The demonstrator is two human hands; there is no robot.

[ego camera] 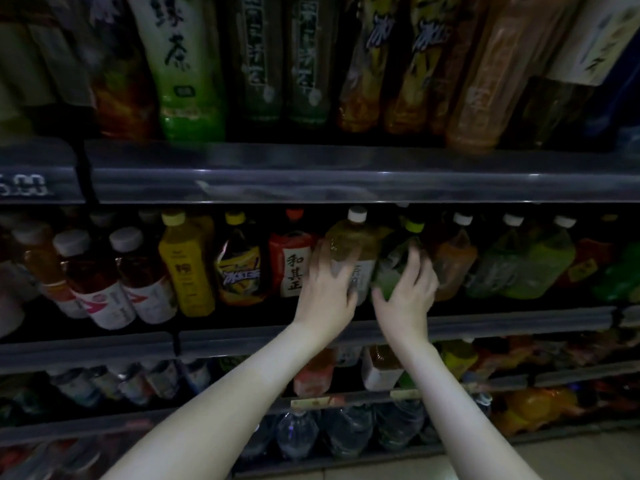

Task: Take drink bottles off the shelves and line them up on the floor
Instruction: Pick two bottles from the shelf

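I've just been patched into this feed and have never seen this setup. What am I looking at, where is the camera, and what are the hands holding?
No machine here: a person works with bare hands, filmed by a wide camera on their head, looking forward and down at dim shop shelves full of drinks. On the middle shelf, the left hand wraps a white-capped bottle of yellowish drink. The right hand wraps a green bottle with a lime cap beside it. Both bottles are still on the shelf. A strip of pale floor shows at lower right.
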